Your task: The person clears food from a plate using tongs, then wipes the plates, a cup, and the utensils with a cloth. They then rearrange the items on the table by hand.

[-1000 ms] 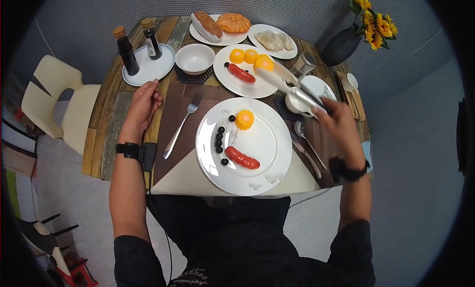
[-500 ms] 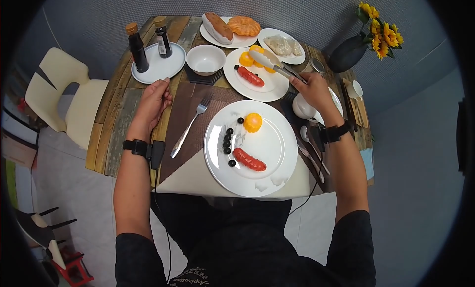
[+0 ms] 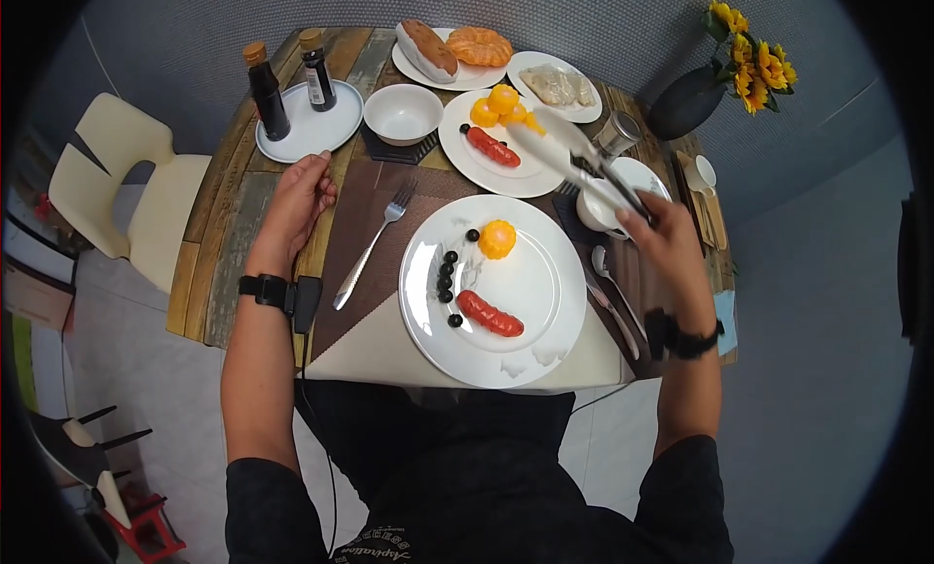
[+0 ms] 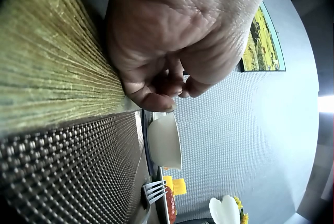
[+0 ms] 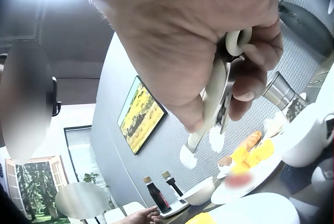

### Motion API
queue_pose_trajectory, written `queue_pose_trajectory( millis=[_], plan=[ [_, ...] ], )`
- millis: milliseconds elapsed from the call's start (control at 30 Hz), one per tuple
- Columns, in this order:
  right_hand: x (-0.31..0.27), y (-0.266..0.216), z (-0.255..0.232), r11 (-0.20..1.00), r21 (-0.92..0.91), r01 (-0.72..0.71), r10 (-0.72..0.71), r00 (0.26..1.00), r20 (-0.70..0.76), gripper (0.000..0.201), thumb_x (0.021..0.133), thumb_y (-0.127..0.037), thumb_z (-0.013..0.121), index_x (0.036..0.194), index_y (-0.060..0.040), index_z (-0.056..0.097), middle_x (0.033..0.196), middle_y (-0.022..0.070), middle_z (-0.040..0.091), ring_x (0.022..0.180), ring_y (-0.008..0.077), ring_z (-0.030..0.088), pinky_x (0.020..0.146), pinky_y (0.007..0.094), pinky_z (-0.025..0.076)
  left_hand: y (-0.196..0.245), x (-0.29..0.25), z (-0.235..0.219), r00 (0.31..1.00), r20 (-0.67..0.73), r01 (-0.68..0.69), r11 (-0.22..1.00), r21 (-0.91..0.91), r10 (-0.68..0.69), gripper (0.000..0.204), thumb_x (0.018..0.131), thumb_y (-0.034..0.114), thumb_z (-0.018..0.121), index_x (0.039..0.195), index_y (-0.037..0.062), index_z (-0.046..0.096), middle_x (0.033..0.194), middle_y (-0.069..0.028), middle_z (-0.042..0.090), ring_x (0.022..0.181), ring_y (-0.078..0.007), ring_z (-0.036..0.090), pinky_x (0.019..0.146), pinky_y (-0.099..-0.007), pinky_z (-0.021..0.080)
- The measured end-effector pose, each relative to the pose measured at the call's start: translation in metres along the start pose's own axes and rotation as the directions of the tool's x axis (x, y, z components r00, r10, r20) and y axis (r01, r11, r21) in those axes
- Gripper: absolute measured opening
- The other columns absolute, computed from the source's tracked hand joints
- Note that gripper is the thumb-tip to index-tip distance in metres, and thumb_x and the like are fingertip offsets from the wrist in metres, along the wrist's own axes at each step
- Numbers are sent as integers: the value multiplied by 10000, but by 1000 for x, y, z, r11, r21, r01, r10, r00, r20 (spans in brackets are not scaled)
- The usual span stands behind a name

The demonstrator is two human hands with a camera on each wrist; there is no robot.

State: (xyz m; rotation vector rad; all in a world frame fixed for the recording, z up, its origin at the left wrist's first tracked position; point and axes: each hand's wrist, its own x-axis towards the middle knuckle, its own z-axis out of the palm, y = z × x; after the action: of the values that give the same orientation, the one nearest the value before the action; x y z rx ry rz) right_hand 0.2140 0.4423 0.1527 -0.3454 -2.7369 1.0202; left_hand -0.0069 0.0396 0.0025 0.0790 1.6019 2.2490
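My right grip (image 3: 669, 241) is wrapped round the tongs (image 5: 213, 89); their tips look parted, but blur makes that iffy. Left grip (image 3: 305, 192) is loosely curled, holding nothing. Yellow pieces (image 3: 503, 99) sit at 12 o'clock on the serving plate (image 3: 512, 183). I'd go in level and squeeze lightly, missing the sausage (image 3: 494, 147) at their 6 o'clock.

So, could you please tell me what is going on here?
A person's right hand holds empty-looking tongs near the far plate, which has yellow pieces and a sausage. The left hand rests beside the bottle tray, apparently holding nothing. The near plate holds one yellow piece, black balls and another sausage.
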Motion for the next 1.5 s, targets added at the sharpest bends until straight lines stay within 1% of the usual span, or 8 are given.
queue_pose_trajectory(
  millis=[200, 267, 367, 767, 900, 1100, 1300, 1500],
  plan=[
    [-63, 6, 2, 999, -28, 25, -21, 992, 123, 489, 859, -348, 815, 1113, 56, 708, 752, 142, 669, 648, 140, 570, 622, 321, 478, 0, 0, 1, 1000, 7, -4, 1000, 16, 4, 274, 1047, 314, 594, 844, 141, 528, 739, 55, 498, 663, -49, 531, 609, -193, 442],
    [-71, 5, 4, 996, -88, -12, 23, 991, 131, 490, 853, -373, 812, 1103, 37, 715, 758, 168, 670, 636, 193, 606, 625, 344, 486, 0, 0, 0, 1000, 16, -3, 1000, 10, 3, 270, 1041, 315, 605, 847, 148, 519, 742, 57, 495, 670, -55, 538, 609, -195, 443],
    [-75, 7, 8, 987, -154, 47, -19, 984, 176, 504, 847, -387, 801, 1099, 40, 715, 807, 222, 685, 695, 357, 664, 644, 406, 504, -1, 1, -1, 1000, 23, -3, 1000, 0, 3, 265, 1035, 314, 618, 852, 155, 512, 748, 57, 492, 678, -62, 546, 610, -197, 445],
    [-79, 11, 18, 975, -217, 55, -22, 988, 150, 468, 862, -391, 779, 1074, 23, 732, 829, 232, 696, 730, 391, 672, 659, 419, 513, 1, -1, 2, 1000, -10, 6, 1000, -14, -6, 270, 1044, 301, 601, 839, 145, 522, 739, 53, 486, 664, -59, 539, 608, -197, 456],
    [-80, 11, 13, 978, -199, 64, -38, 991, 130, 448, 861, -359, 790, 1076, 30, 731, 806, 225, 691, 701, 365, 672, 654, 404, 510, 1, -1, 1, 1000, -13, 6, 1000, -13, -6, 270, 1045, 297, 599, 837, 144, 522, 741, 53, 490, 663, -56, 538, 609, -195, 457],
    [-47, 15, -3, 998, -52, 26, -26, 1000, 1, 369, 899, -219, 771, 1149, 48, 717, 812, 130, 731, 742, 102, 628, 697, 301, 522, 0, 0, -1, 1000, 23, 3, 1000, -10, -3, 267, 1038, 312, 613, 850, 155, 507, 747, 58, 495, 682, -57, 551, 615, -195, 455],
    [42, 36, -4, 960, -279, 6, -32, 996, -86, 414, 944, -352, 713, 1005, 57, 744, 613, 111, 608, 576, 147, 551, 572, 365, 458, -1, 1, -2, 1000, 22, 3, 1000, -1, -3, 273, 1044, 314, 601, 844, 154, 505, 742, 60, 490, 677, -54, 545, 608, -195, 450],
    [83, 41, 14, 959, -278, -60, 37, 995, -88, 445, 945, -386, 708, 934, 58, 747, 594, 122, 597, 544, 190, 549, 563, 386, 453, -2, 1, -2, 1000, 25, -6, 1000, 6, 5, 282, 1046, 313, 597, 836, 152, 497, 736, 59, 480, 674, -52, 537, 605, -196, 444]
  ],
)
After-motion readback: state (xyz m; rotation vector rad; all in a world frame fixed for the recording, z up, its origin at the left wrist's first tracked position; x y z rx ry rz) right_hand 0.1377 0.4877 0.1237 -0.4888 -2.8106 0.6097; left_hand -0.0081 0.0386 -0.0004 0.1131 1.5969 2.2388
